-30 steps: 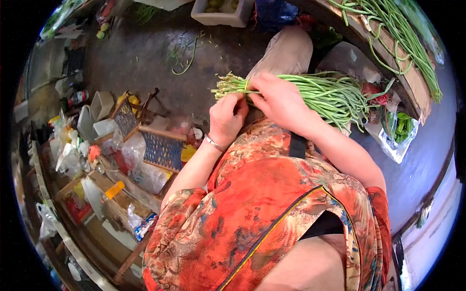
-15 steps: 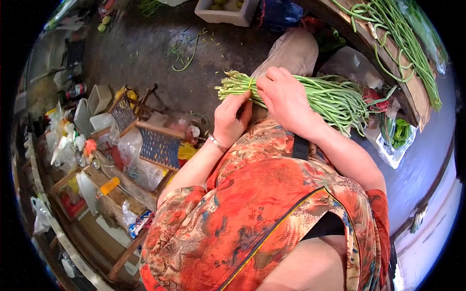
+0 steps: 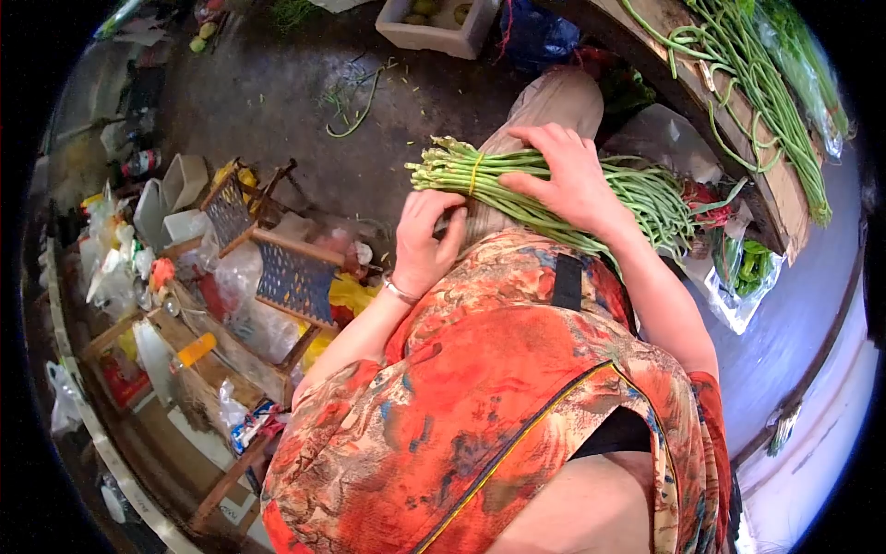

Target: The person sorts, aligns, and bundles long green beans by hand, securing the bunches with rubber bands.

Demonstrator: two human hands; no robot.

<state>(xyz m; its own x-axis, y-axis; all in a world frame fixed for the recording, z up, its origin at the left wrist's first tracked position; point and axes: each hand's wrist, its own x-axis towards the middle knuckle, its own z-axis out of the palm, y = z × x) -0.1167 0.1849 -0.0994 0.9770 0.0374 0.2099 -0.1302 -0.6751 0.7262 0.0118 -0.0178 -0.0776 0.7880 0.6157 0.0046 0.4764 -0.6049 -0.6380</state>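
A bundle of long green beans (image 3: 503,175) lies across the lap, its cut ends to the left and its long tails trailing right. A thin yellow band (image 3: 475,174) circles it near the cut ends. My right hand (image 3: 577,185) is over the middle of the beans, thumb and fingers spread apart. Just below the banded end is my left hand (image 3: 429,235), fingers curved, with a gap to the thumb and nothing seen in it. Whether its fingertips touch the beans I cannot tell.
More long beans (image 3: 775,111) lie on a wooden board (image 3: 678,69) at upper right. Bagged green peppers (image 3: 754,268) sit below it. A foam box (image 3: 429,37) stands at the top. Wooden chairs (image 3: 295,277) and plastic bags crowd the left; bean scraps (image 3: 360,106) litter the floor.
Both hands have come away from the yellow band, which now shows plainly. My left hand has dropped slightly below the bundle; my right hand has shifted right, its fingers spreading.
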